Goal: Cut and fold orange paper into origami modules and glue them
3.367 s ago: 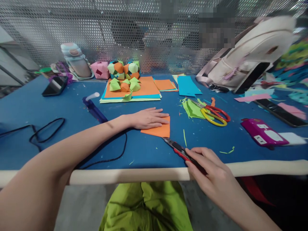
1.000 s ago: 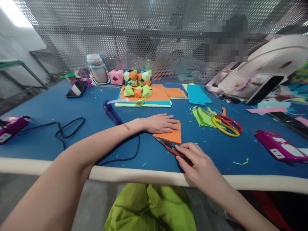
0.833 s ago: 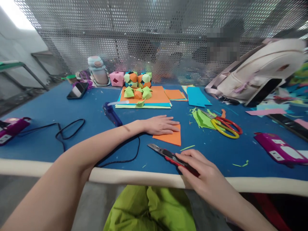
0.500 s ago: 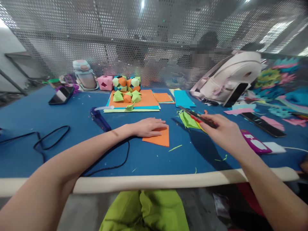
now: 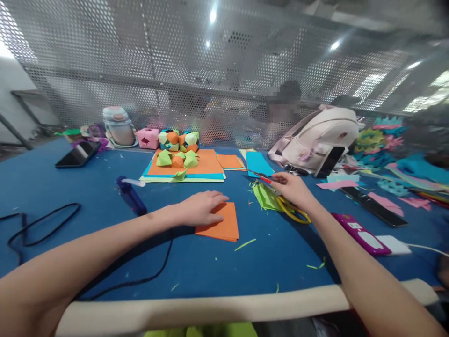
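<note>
My left hand (image 5: 201, 208) lies flat with its fingers apart over the left part of a small stack of orange paper squares (image 5: 224, 224). My right hand (image 5: 293, 189) closes around a slim dark tool with a red part (image 5: 265, 179), which looks like a utility knife; its far end points left and my fingers hide its grip. Just under that hand lie cut green paper pieces (image 5: 264, 196). Yellow looped handles (image 5: 296, 216), seemingly of scissors, stick out beside them. A blue sheet stack (image 5: 259, 164) lies behind the tool.
A blue glue gun (image 5: 131, 196) with its black cord lies left of my forearm. Folded paper pieces (image 5: 177, 160) sit on large coloured sheets (image 5: 210, 164). A backpack (image 5: 322, 135), phones and a purple-cased device (image 5: 361, 236) stand or lie right. Green scraps dot the table.
My right hand has lowered the tool toward the table beside the green paper, uncovering the yellow handles. My left hand stays on the orange squares. The camera view has tilted up.
</note>
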`<state>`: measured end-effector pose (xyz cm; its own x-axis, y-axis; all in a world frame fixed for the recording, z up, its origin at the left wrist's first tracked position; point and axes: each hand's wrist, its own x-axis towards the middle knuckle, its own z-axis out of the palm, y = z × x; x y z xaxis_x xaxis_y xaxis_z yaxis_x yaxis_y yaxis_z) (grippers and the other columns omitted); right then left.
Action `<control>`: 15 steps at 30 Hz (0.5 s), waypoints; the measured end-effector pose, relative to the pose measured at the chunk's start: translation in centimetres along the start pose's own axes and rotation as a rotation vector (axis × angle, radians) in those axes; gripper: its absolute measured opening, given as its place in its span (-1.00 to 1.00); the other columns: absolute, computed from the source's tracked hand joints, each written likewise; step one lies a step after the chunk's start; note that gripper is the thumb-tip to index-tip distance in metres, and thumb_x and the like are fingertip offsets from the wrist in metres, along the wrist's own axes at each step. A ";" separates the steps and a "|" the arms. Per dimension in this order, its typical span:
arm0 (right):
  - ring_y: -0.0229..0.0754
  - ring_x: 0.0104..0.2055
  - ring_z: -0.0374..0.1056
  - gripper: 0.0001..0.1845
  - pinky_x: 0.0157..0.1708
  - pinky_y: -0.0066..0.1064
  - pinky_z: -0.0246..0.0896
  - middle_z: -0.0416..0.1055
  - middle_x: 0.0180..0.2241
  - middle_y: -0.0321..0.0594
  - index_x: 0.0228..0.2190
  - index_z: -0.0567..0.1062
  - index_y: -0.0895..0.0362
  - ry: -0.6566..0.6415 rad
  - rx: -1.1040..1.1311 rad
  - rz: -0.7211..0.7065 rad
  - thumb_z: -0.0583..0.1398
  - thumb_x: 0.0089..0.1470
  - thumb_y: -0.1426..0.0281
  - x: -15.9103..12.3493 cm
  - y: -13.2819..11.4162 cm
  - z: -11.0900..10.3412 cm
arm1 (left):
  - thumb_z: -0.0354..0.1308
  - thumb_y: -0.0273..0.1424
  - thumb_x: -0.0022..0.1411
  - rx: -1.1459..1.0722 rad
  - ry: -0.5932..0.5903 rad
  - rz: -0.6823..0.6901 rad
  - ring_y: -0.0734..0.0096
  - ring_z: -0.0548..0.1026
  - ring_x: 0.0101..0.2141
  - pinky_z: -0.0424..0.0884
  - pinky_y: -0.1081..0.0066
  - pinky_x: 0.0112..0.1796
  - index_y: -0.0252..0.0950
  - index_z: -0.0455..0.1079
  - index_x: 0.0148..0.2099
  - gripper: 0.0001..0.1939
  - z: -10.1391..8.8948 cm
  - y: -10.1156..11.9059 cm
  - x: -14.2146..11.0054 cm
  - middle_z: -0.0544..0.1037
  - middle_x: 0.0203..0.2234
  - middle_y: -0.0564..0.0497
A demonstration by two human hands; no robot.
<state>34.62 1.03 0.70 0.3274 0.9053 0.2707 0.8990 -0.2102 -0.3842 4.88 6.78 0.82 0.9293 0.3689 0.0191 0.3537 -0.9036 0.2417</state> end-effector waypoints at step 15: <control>-0.08 -0.19 0.37 -0.77 -0.16 -0.24 0.25 0.46 -0.26 -0.12 -0.30 0.49 0.12 -0.064 0.227 -0.314 0.10 0.05 0.30 -4.5 -5.0 1.4 | 0.23 -0.23 0.01 -0.084 -0.120 -0.174 0.14 0.33 -0.06 0.26 0.32 -0.09 -0.29 0.11 0.22 -0.25 -1.7 1.1 -0.1 0.37 -0.08 -0.13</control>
<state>28.24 -1.43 0.17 0.0217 0.9353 0.3532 0.8629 0.1609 -0.4790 4.95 6.12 2.68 0.8627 0.4845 -0.1448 0.5045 -0.8054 0.3110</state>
